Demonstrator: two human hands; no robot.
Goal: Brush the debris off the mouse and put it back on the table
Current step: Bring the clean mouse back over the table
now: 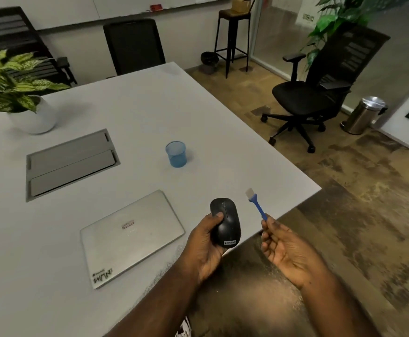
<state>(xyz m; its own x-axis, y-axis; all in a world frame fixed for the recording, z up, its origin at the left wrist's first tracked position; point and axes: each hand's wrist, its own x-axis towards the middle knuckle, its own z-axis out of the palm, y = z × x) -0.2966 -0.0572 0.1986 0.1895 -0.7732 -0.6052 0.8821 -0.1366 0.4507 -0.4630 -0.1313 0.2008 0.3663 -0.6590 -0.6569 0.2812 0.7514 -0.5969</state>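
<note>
A black wireless mouse [226, 221] with a small label at its rear rests in my left hand [204, 249], held just above the near right edge of the white table [138, 117]. My thumb lies on its left side. My right hand [287, 251] pinches the end of a small blue-handled brush [257, 204] between fingertips. The brush's pale bristles point up and away, a short gap to the right of the mouse and not touching it.
A closed silver laptop [131, 235] lies left of the mouse. A blue mesh cup [176, 154] stands mid-table, a grey cable hatch [72, 164] and a potted plant [28, 110] farther left. Black office chairs [320, 91] and a steel bin [365, 115] stand on the floor.
</note>
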